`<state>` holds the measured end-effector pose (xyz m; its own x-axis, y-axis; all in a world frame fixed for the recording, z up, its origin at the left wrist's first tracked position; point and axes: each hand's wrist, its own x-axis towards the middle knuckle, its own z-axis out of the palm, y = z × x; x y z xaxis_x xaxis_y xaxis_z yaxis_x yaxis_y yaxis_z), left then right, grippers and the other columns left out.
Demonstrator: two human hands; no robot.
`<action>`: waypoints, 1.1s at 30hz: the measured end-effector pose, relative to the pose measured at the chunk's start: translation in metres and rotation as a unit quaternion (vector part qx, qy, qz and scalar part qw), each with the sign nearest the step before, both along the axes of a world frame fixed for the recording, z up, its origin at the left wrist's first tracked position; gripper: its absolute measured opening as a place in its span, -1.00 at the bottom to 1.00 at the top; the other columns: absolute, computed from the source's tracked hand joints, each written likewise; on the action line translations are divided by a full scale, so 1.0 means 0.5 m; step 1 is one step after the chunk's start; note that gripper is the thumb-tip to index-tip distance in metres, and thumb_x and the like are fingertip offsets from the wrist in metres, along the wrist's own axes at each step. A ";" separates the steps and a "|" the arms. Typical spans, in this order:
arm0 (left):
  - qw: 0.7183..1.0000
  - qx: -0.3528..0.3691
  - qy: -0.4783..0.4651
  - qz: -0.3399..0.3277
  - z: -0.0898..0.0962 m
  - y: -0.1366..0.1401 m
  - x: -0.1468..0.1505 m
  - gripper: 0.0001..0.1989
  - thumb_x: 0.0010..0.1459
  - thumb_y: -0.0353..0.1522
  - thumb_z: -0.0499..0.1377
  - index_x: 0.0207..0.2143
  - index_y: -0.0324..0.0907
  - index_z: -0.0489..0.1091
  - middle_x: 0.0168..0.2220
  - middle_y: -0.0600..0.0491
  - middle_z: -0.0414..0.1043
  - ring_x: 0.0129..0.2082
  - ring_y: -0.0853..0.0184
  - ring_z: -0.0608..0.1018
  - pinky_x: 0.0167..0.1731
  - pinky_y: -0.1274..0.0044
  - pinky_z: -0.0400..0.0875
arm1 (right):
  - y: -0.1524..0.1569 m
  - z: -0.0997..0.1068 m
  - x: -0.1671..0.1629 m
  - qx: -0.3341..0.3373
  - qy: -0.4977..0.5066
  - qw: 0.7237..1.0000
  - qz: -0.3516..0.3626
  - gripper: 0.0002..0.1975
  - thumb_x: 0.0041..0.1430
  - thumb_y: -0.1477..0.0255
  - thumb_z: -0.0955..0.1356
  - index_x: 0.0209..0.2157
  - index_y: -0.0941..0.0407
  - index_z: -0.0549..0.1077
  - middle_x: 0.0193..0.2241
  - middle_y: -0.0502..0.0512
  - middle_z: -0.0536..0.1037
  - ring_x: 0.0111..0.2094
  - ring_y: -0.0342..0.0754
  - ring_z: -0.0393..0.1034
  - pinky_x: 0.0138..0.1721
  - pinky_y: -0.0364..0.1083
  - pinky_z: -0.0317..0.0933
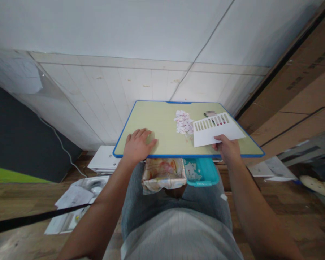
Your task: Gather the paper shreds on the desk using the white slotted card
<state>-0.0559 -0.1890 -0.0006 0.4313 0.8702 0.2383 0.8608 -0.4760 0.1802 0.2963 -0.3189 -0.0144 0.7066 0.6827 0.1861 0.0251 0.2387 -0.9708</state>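
My right hand (227,148) grips the lower edge of a white card (215,135) with a row of slots cut along its upper side, thumb on top. The card is held above the right part of a small yellow table (162,133) with a blue rim. Left of the card lies a pile of small pinkish-white pieces (183,122). Behind the card's top edge sits a small dark item (210,114), too blurred to name. My left hand (138,144) rests on the table's left front, fingers spread, holding nothing.
Under the table's front edge, over my lap, are a cloth-lined basket (148,186) and a teal plastic basket (211,175) with white bits inside. Cardboard (295,86) stands to the right. White boxes (104,159) and papers lie on the floor at left. A wall stands behind the table.
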 end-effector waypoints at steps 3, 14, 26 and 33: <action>1.000 0.003 -0.004 0.002 -0.001 0.000 0.000 -0.45 0.64 -0.08 0.21 0.51 -0.06 0.56 0.63 -0.15 0.48 0.67 -0.08 0.44 0.65 0.02 0.31 | 0.003 -0.001 -0.001 0.011 -0.002 1.000 -0.009 -0.69 -0.16 0.26 0.55 -0.37 -0.01 0.45 -0.59 -0.11 0.50 -0.67 -0.11 0.33 -0.69 -0.15 0.19; 1.000 0.011 -0.010 -0.001 -0.008 0.004 -0.002 -0.46 0.64 -0.08 0.22 0.50 -0.07 0.57 0.62 -0.17 0.50 0.66 -0.11 0.45 0.64 -0.03 0.33 | 0.013 -0.014 0.008 -0.010 -0.043 0.999 0.006 -0.61 -0.08 0.15 0.63 -0.29 0.03 0.55 -0.55 0.05 0.66 -0.63 -0.03 0.45 -0.59 -0.08 0.38; 1.000 0.009 -0.007 0.004 -0.004 0.001 0.000 -0.46 0.64 -0.07 0.24 0.50 -0.07 0.58 0.61 -0.17 0.50 0.66 -0.09 0.46 0.64 0.00 0.34 | -0.006 -0.003 -0.014 -0.083 -0.158 0.981 0.082 -0.55 0.10 -0.05 0.63 -0.42 0.06 0.64 -0.47 0.22 0.76 -0.55 0.02 0.52 -0.40 0.02 0.54; 1.000 0.011 -0.007 -0.002 -0.009 0.003 -0.003 -0.45 0.65 -0.06 0.20 0.49 -0.08 0.57 0.63 -0.17 0.48 0.66 -0.11 0.44 0.63 -0.02 0.34 | 0.004 -0.001 -0.024 -0.091 -0.127 0.985 0.067 -0.49 0.07 -0.12 0.64 -0.41 0.03 0.58 -0.47 0.24 0.75 -0.58 0.03 0.50 -0.45 0.04 0.55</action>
